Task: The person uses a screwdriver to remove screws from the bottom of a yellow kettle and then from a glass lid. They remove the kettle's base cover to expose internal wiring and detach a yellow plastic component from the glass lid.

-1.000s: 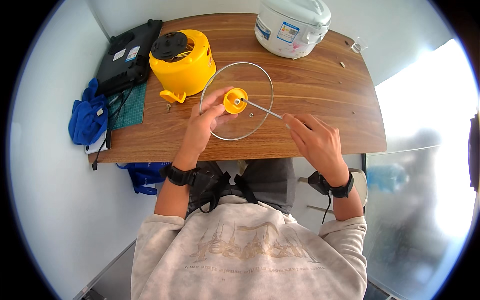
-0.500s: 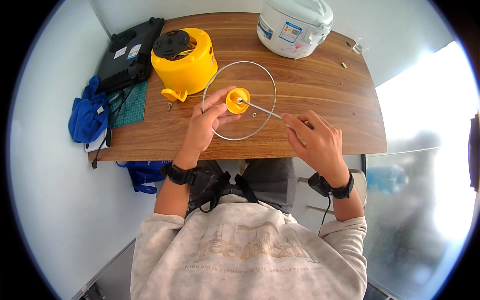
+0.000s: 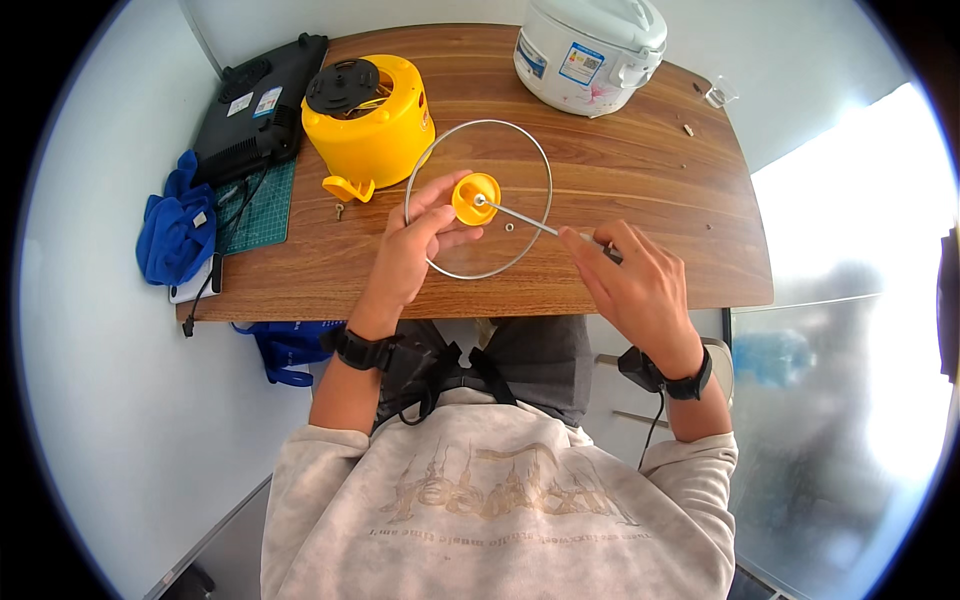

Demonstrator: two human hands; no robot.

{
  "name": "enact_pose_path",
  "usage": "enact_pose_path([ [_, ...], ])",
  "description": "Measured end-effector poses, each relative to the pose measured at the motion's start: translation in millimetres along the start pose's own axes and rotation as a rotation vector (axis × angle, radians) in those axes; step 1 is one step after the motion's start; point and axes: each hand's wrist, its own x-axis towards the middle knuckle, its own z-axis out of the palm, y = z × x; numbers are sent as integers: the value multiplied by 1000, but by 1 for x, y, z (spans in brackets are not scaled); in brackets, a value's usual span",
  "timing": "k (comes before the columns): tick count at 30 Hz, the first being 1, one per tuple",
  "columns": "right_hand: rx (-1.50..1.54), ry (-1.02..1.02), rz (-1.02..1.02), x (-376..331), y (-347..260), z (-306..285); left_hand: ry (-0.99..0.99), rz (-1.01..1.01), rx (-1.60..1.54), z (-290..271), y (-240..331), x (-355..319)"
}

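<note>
A clear round glass lid [image 3: 520, 165] with a thin metal rim is tipped above the table's near side. My left hand [image 3: 412, 245] closes its fingers and thumb around the yellow knob [image 3: 479, 183] at the lid's middle. My right hand [image 3: 645, 285] grips a screwdriver, its handle mostly hidden by the fingers. The long metal shaft of the screwdriver [image 3: 522, 217] slants left, and its tip meets the metal fastener [image 3: 480, 200] in the hollow of the knob. A small nut [image 3: 509, 227] shows just right of the knob.
Behind my left hand stands a yellow appliance base [image 3: 365, 135] with a black disc on top. A white rice cooker [image 3: 590, 60] is at the back. A black case [image 3: 255, 110], a green cutting mat [image 3: 265, 210] and a blue cloth [image 3: 175, 235] lie at left.
My right hand has shifted its grip slightly on the screwdriver, fingers turned a little. The knob and lid have moved up slightly; the tip stays in the knob.
</note>
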Motion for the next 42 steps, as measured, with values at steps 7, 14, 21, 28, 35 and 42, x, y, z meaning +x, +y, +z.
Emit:
enact_pose_path([
  [7,220,-52,81,1,-5,6,133,171,146,21,-4,2],
  [14,534,8,316,-6,-14,27,176,236,481,29,-6,2],
  [21,1473,-300,926,-4,-8,19,187,459,829,22,-15,1],
  [28,1957,-358,1081,-13,13,34,110,442,848,19,-4,0],
  [35,1361,-322,836,-14,10,28,37,181,399,8,-4,5],
  [42,1269,-270,744,-16,21,17,10,74,208,5,0,4],
])
